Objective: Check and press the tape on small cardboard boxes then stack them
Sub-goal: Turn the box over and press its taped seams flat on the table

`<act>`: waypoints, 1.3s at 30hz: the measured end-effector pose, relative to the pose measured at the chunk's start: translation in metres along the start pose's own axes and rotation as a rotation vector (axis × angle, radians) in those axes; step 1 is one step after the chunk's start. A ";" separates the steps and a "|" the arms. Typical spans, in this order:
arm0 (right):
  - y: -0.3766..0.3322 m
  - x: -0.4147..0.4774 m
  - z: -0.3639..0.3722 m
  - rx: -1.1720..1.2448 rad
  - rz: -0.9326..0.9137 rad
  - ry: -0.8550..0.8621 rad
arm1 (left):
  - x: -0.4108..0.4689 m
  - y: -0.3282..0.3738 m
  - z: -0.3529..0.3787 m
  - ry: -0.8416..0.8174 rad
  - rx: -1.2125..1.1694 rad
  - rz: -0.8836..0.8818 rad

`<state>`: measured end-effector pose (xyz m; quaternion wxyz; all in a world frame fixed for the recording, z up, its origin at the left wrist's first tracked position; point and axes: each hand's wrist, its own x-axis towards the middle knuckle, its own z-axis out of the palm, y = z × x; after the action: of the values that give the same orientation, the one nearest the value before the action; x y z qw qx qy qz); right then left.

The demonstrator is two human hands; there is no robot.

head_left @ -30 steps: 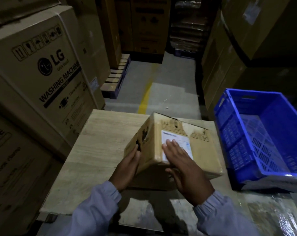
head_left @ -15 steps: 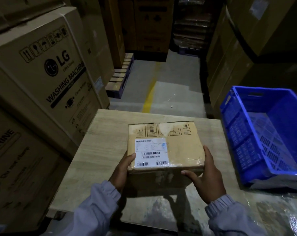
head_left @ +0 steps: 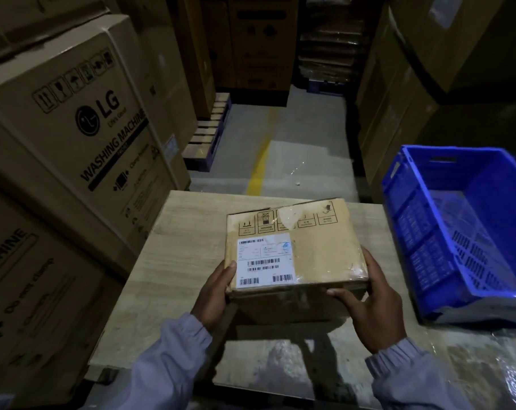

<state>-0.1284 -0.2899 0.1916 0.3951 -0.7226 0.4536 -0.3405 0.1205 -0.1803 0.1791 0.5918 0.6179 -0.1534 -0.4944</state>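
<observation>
Stacked washing-machine cartons (head_left: 73, 137) walled the dim aisle at nine o'clock, and a pale wooden table (head_left: 186, 232) filled the foreground. Over its middle was the small cardboard box (head_left: 321, 250) — white label (head_left: 264, 261) facing up — gripped at its near corners: left hand (head_left: 214, 294) at eight o'clock, right hand (head_left: 375, 306) at four. A blue crate (head_left: 472, 220) stood at three o'clock.

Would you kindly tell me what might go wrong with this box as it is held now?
1. The left hand and right hand grip the small cardboard box only at its side edges, and its near right corner looks glossy, so it may slip.
2. The tape at the far edge looks wrinkled; stacked unpressed, it might peel.
</observation>
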 end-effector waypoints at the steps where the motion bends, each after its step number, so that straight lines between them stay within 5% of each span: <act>1: -0.004 0.001 -0.003 -0.022 -0.033 0.005 | 0.002 -0.002 -0.001 -0.005 0.026 0.003; 7: -0.027 0.006 -0.004 -0.264 -0.281 0.004 | 0.016 -0.031 0.006 -0.051 0.353 0.044; 14: -0.029 0.004 0.017 -0.347 -0.268 -0.051 | 0.028 -0.035 0.009 0.036 0.515 0.141; 19: -0.029 0.003 0.026 -0.376 -0.316 -0.153 | 0.024 -0.021 0.017 -0.071 0.584 0.266; 26: 0.007 0.002 0.029 -0.484 -0.193 -0.318 | 0.004 0.010 0.038 -0.085 0.437 0.350; 39: 0.044 0.006 0.015 -0.590 -0.009 -0.292 | 0.031 -0.019 -0.031 0.126 0.534 0.327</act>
<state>-0.1303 -0.3039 0.1471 0.2282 -0.8491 0.4681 -0.0888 0.1520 -0.1812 0.1429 0.4886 0.7480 -0.3381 -0.2959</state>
